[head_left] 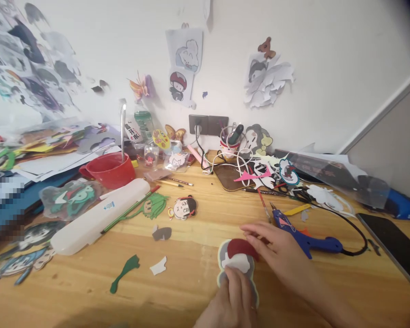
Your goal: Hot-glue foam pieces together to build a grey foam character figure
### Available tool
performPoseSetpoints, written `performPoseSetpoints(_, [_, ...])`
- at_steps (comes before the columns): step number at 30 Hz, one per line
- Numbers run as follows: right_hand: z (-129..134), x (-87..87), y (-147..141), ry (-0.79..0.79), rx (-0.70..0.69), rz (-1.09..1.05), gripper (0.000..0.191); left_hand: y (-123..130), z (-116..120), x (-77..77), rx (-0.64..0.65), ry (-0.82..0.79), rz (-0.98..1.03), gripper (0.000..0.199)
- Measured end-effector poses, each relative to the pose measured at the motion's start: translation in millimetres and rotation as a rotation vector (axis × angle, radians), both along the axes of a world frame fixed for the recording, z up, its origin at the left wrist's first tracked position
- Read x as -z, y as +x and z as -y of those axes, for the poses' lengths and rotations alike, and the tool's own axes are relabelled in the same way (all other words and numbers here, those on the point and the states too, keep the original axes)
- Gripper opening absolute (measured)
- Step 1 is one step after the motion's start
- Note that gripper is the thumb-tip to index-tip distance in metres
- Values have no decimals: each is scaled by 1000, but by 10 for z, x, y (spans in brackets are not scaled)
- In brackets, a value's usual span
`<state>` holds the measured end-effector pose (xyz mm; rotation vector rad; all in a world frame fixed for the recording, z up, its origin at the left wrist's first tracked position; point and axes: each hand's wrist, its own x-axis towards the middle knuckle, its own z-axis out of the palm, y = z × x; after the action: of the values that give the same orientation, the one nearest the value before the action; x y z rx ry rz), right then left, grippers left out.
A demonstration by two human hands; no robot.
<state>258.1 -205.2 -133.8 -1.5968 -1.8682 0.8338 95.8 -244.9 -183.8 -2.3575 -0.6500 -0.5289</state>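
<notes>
Cutout (250, 274): flat on the table (198, 296), left of the glue gun (323, 243) and nearer the front edge; layered, grey inside a pale cream-green outline, rounded at the top, pinched at the waist, its lower part largely covered.
Red piece (241, 249): dark red, curved like a cap, across the cutout's top; its right end runs under the fingers.
White piece (239, 263): just below the red one, with an uneven edge.
Left hand (234, 300): fingers together and bent, tips resting on the cutout's lower part; whether they pinch it, I cannot tell.
Right hand (280, 253): between cutout and glue gun, fingers stretched over the red piece's right end; whether it is grasped, I cannot tell.
Glue gun: blue, lying on its side, black cord (365, 241) looping off its right end.
Brush (264, 207): by the glue gun's nozzle.
Phone (394, 246): right of the glue gun, dark screen up.
Scraps: green (125, 272), white (158, 266) and grey (162, 233), well left of the glue gun.
Mug (113, 169): red, far left of the glue gun and further back.
</notes>
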Motion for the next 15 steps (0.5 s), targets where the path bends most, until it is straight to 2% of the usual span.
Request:
performPoseSetpoints(4, [-77, -36, 4, -17, -96, 244, 26, 17, -15, 5, -5, 11, 17, 23])
performPoseSetpoints(8, [-117, -40, -29, -66, -143, 362, 23, 16, -21, 36, -7, 39, -8, 21])
performPoseSetpoints(12, [-146, -71, -79, -122, -65, 341, 13, 28, -21, 25, -24, 51, 10, 23])
performPoseSetpoints(15, [-173, -102, -115, -120, -37, 213, 13, 36, -26, -5, -23, 46, 34, 23])
